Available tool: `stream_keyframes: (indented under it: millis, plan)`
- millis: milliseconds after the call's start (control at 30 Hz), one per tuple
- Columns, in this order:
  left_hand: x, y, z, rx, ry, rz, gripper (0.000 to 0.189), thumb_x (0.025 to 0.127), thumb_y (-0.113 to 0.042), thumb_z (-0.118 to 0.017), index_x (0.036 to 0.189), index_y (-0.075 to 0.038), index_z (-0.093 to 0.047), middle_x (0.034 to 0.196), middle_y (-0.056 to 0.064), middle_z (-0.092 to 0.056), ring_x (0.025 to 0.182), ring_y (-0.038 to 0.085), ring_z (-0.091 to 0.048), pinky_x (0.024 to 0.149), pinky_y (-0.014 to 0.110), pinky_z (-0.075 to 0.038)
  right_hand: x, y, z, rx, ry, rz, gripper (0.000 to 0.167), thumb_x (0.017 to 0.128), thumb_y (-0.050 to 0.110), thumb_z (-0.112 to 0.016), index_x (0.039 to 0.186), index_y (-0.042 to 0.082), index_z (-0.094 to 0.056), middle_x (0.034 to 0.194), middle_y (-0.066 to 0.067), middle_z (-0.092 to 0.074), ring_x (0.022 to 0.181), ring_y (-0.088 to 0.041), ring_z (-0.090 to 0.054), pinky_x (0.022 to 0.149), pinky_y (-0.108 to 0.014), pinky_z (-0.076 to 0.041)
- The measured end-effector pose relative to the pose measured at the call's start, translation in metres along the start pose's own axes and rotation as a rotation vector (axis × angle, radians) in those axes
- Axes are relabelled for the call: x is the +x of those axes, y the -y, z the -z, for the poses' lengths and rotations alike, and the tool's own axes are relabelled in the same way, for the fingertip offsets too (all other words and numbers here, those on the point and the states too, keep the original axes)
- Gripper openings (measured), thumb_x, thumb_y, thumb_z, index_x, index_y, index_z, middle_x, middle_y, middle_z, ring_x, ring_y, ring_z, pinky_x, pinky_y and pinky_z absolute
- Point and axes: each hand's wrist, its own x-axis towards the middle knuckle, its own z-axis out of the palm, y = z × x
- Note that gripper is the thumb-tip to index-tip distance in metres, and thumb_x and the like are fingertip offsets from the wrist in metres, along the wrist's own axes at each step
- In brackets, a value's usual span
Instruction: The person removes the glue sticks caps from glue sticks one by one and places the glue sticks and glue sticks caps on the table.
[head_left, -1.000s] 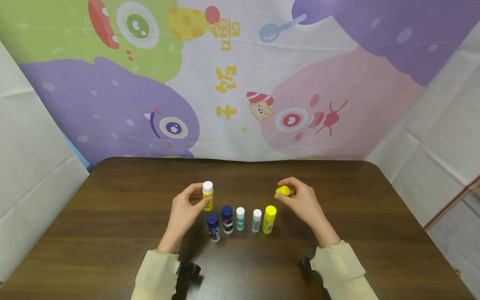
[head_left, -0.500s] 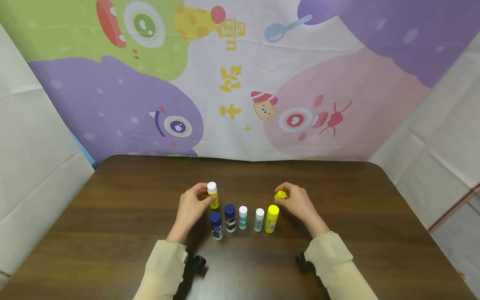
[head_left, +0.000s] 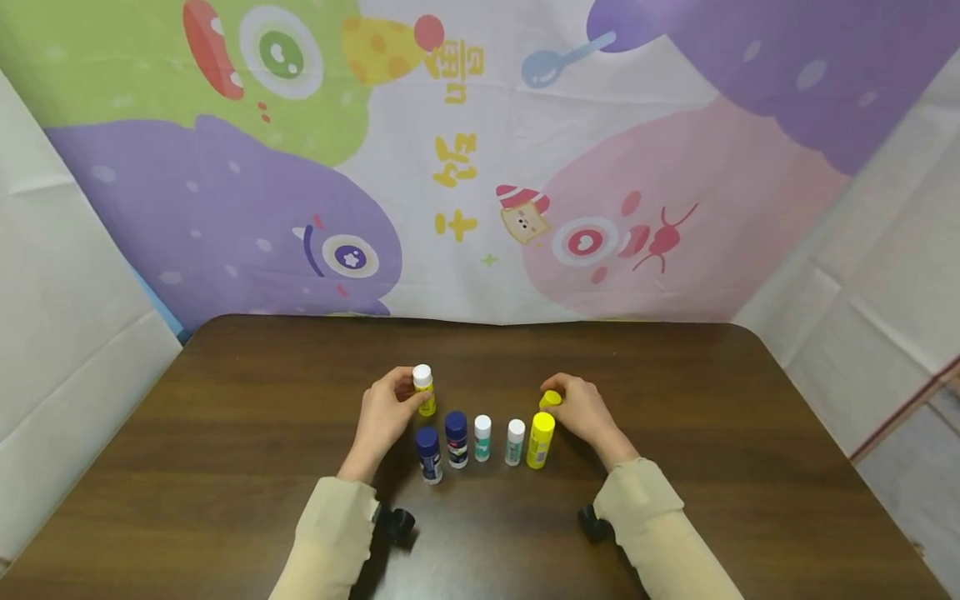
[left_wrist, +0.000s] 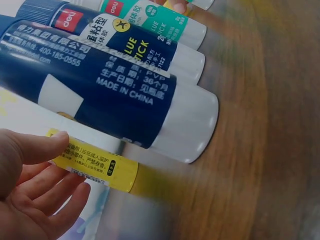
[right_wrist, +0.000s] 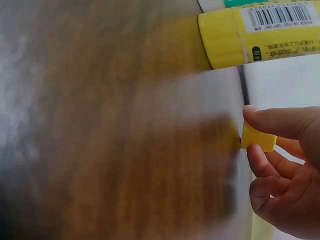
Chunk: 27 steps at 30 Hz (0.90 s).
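My left hand [head_left: 385, 418] holds an uncapped yellow glue stick [left_wrist: 97, 162] upright near the left end of a row, its white top [head_left: 422, 375] showing. Between thumb and fingertips, my right hand [head_left: 587, 412] pinches a small yellow cap [right_wrist: 259, 138]. The cap is low over the table, just behind a capped yellow glue stick [head_left: 540, 442] at the row's right end. Two dark blue glue sticks [head_left: 429, 456] stand close by the left hand. Two slim white-capped glue sticks with green labels [head_left: 482, 439] stand in the middle.
The brown wooden table [head_left: 480, 533] extends around the row on all sides. At its far edge hangs a cartoon-printed cloth [head_left: 465, 283], with pale cloth walls [head_left: 862, 275] at both sides. Small black wrist cameras [head_left: 395, 525] sit under both cuffs.
The right hand has moved left and down with the cap, closer to the capped yellow glue stick. The left hand has shifted slightly right, still holding its glue stick.
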Motion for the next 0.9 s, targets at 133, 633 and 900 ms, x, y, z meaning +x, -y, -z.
stream_keyframes:
  millis: [133,633,900]
  plan:
    - [0.0012,-0.0009,-0.0016,-0.013,0.01,0.011,0.029,0.076,-0.009,-0.072,0.101,0.002,-0.061,0.1,0.02,-0.066,0.094,0.03,-0.063,0.081,0.039,-0.05,0.0001,-0.0013,-0.0006,-0.001,-0.002,-0.005,0.025,0.08,0.008,-0.067,0.104,0.006,-0.064,0.108,-0.011,-0.063,0.096,-0.025,-0.057,0.084,-0.04,-0.047]
    - [0.0028,-0.0009,-0.0038,0.003,0.021,0.026,0.034,0.08,-0.01,-0.069,0.109,0.003,-0.058,0.105,0.022,-0.064,0.094,0.032,-0.063,0.082,0.041,-0.049,0.0,-0.0031,-0.0003,-0.023,-0.03,0.019,0.029,0.079,0.005,-0.066,0.108,0.004,-0.064,0.108,-0.015,-0.058,0.1,-0.03,-0.054,0.084,-0.043,-0.045]
    - [-0.0012,-0.0029,-0.0008,-0.027,0.016,0.04,0.037,0.079,-0.01,-0.07,0.112,0.002,-0.057,0.108,0.019,-0.063,0.097,0.03,-0.063,0.083,0.039,-0.049,-0.0062,-0.0001,0.0032,-0.036,-0.03,0.007,0.037,0.078,0.008,-0.067,0.114,0.003,-0.06,0.108,-0.014,-0.057,0.083,-0.023,-0.053,0.077,-0.038,-0.046]
